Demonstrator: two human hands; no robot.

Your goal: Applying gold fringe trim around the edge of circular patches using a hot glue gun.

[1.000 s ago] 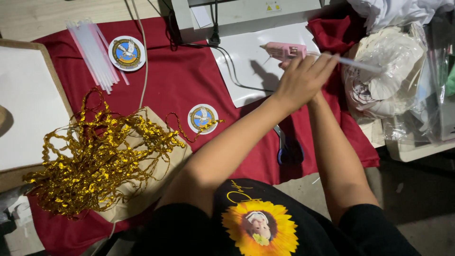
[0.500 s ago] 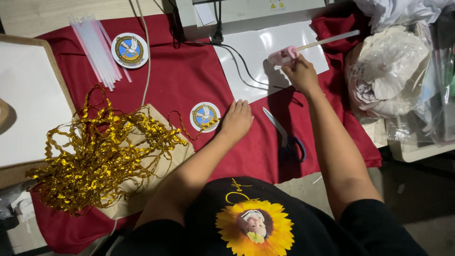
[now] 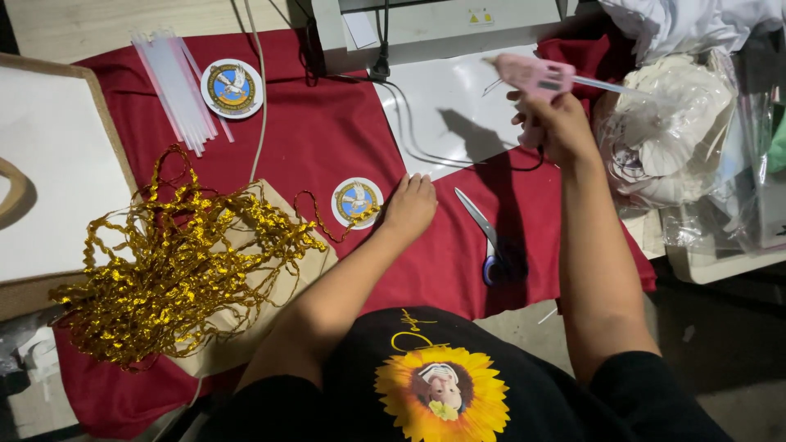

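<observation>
My right hand (image 3: pixel 557 124) grips a pink glue gun (image 3: pixel 532 75) with a clear glue stick sticking out of its back, held above a white sheet (image 3: pixel 442 115). My left hand (image 3: pixel 409 206) rests flat on the red cloth (image 3: pixel 327 139), its fingertips beside a round blue and white badge (image 3: pixel 357 201). A strand of gold ribbon trim (image 3: pixel 180 254) runs from a big tangled heap up to that badge. Blue-handled scissors (image 3: pixel 485 237) lie shut on the cloth between my arms.
A second round badge (image 3: pixel 232 87) and a bundle of clear glue sticks (image 3: pixel 180 90) lie at the far left. A white board (image 3: pixel 41 164) sits at the left edge. A white machine (image 3: pixel 442 20) and black cable (image 3: pixel 409 131) stand behind. Bagged white paper flowers (image 3: pixel 671 131) fill the right.
My right hand has lifted the glue gun up off the white sheet. My left hand came back from the gun and now lies next to the badge.
</observation>
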